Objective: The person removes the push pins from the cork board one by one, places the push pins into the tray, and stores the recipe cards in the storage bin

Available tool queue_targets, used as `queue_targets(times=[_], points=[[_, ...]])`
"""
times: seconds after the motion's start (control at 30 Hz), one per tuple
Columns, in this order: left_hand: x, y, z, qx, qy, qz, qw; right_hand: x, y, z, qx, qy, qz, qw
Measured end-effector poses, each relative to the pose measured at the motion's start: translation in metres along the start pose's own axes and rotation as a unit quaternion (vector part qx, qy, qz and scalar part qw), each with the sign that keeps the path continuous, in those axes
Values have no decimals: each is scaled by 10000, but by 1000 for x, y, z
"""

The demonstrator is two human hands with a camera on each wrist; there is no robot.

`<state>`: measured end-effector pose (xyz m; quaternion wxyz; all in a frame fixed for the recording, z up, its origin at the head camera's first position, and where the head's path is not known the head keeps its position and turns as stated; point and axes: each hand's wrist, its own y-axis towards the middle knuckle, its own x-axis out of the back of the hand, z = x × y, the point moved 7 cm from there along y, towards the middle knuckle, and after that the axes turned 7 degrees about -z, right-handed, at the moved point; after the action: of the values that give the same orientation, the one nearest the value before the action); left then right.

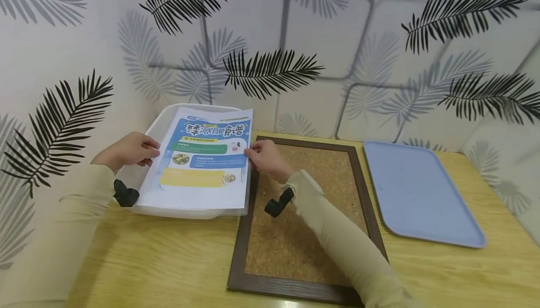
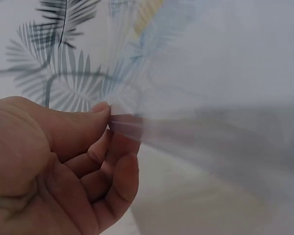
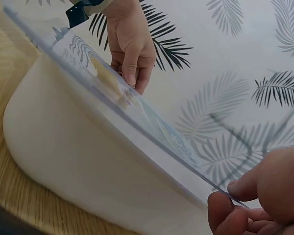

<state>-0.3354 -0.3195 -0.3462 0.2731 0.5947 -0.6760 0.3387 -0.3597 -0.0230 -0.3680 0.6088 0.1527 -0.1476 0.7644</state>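
A printed poster (image 1: 202, 158) with blue, green and yellow blocks is held, tilted, over a white plastic tub (image 1: 177, 214). Clear plastic film shows along the poster's lower and right edges; whether it is a sleeve or a loose sheet I cannot tell. My left hand (image 1: 137, 151) pinches the left side between thumb and forefinger, the other fingers curled, as the left wrist view shows with the clear film (image 2: 127, 125). On the opposite side my right hand (image 1: 267, 158) pinches the edge of the film (image 3: 152, 139) with thumb and fingers. The poster hides most of the tub's inside.
Beside the tub lies a cork board (image 1: 303, 242) in a dark brown frame, partly under my right forearm. Farther right is a light blue tray (image 1: 417, 186). All stand on a wood-grain table (image 1: 160, 256), with a leaf-patterned cloth (image 1: 261, 26) behind.
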Motion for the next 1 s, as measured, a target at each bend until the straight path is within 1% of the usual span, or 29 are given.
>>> queue_targets(times=[0.17, 0.3, 0.37, 0.57, 0.7, 0.9, 1.0], points=[[11, 7, 17, 41, 143, -6, 9999, -17, 6, 6, -136, -48, 78, 9999], [16, 13, 27, 138, 188, -7, 9997, -26, 11, 11, -333, -263, -70, 9991], [19, 14, 31, 224, 194, -51, 9995, -29, 13, 14, -367, -411, -185, 9983], [23, 14, 32, 392, 145, -162, 9990, -33, 16, 20, -410, -813, -361, 9952], [21, 15, 33, 453, 95, -186, 9988, -32, 16, 21, -410, -924, -348, 9943], [21, 15, 32, 455, 79, -283, 9985, -32, 18, 23, -229, -958, -313, 9946], [21, 15, 33, 456, 107, -307, 9984, -33, 19, 24, -240, -1101, -275, 9932]])
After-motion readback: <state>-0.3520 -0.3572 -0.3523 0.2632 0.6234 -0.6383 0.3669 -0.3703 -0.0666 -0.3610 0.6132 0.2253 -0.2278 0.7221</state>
